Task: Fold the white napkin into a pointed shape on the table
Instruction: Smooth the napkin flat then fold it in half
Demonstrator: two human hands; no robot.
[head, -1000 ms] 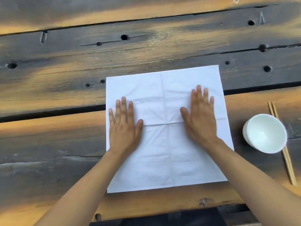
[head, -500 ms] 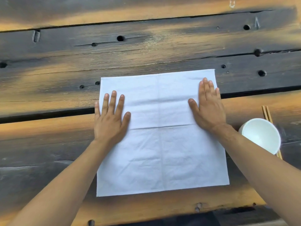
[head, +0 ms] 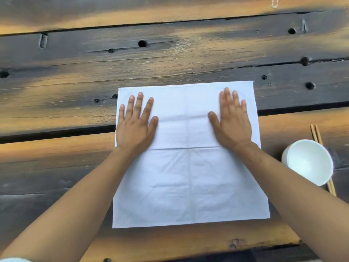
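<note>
Off to the right sits a white bowl [head: 309, 163], chopsticks [head: 321, 148] partly hidden behind it. The white napkin [head: 188, 176] lies spread flat, creased into quarters, mid-table. Left hand [head: 135, 127] and right hand [head: 233, 125] press flat, fingers straight, gripping nothing. Beneath: a dark, weathered plank table [head: 170, 53], knotholes and gaps showing.

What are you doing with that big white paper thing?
It is a white napkin, spread out flat on a dark wooden table. The left hand and the right hand both press flat on its far half, fingers straight, one near each side edge. Only crease lines cross it; no fold has been made yet. A white bowl sits to the right, on top of a pair of chopsticks.
</note>
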